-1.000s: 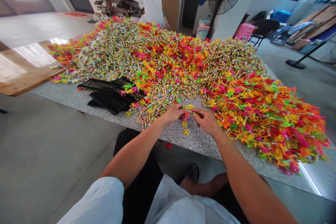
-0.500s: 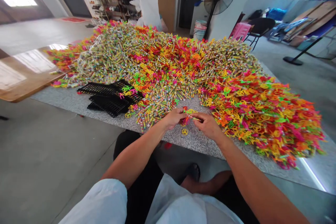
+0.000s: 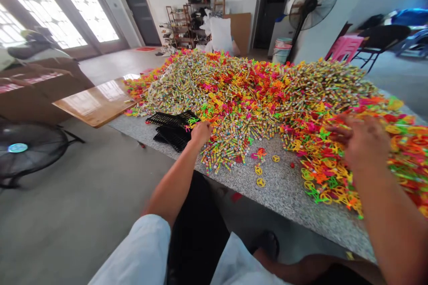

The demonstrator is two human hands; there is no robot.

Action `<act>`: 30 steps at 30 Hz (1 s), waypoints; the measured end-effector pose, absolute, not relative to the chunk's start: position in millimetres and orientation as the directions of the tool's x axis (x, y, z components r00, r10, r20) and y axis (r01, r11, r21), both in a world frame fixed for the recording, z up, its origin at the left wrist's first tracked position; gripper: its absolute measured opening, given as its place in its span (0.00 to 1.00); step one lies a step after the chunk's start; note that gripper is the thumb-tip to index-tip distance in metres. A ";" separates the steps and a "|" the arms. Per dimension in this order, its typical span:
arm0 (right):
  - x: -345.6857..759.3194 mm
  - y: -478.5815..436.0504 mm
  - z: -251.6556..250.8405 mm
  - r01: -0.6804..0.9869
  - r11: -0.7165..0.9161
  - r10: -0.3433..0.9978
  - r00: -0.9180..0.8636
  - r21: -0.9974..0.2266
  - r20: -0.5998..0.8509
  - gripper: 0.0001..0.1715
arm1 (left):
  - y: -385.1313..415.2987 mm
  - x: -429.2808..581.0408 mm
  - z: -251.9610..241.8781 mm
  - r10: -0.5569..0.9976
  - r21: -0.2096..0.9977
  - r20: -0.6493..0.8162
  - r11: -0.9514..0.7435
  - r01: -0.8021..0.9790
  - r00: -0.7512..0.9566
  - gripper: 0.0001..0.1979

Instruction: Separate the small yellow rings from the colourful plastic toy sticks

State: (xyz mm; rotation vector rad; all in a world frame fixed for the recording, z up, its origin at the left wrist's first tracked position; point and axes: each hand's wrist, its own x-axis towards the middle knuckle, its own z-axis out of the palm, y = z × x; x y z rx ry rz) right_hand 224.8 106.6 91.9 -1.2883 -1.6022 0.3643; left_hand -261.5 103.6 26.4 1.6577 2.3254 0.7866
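Note:
My left hand [image 3: 201, 133] is closed at the right end of the black slotted trays [image 3: 172, 131], beside small green and pink plastic pieces; what its fingers hold is too small to make out. Over the pile of coloured plastic pieces [image 3: 326, 173] on the right, my right hand [image 3: 366, 140] is blurred by motion, and its fingers are not clear. Between the hands, short patterned tubes [image 3: 222, 149] lie heaped on the speckled grey table [image 3: 284, 191]. A few yellow rings [image 3: 260, 182] lie near the table's front edge.
A large mound of tubes and coloured pieces [image 3: 240, 80] covers the table's back. A wooden board [image 3: 96, 102] adjoins its left side. One fan [image 3: 30, 149] stands at the left, another [image 3: 310, 4] behind the table. Pink stools [image 3: 346, 48] stand at the back right.
My hands were together above the front of the table. The left has moved left to the trays, the right has moved right over the coloured pile. The view has turned left.

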 end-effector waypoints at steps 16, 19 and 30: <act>-13.6 82.9 -7.3 0.906 0.360 0.929 -0.371 -0.222 -0.007 0.17 | 130.4 -283.8 3.0 0.945 0.773 0.037 0.180 0.609 -0.326 0.08; -12.7 83.1 -8.5 0.907 0.353 0.930 -0.366 -0.231 -0.019 0.15 | 117.9 -281.2 10.4 0.934 0.986 -0.101 0.140 0.093 -0.343 0.10; 30.2 83.9 -9.7 0.936 0.202 0.979 -0.196 -0.290 0.050 0.15 | 109.8 -222.1 25.9 0.996 0.971 -0.036 0.015 -0.238 -0.087 0.11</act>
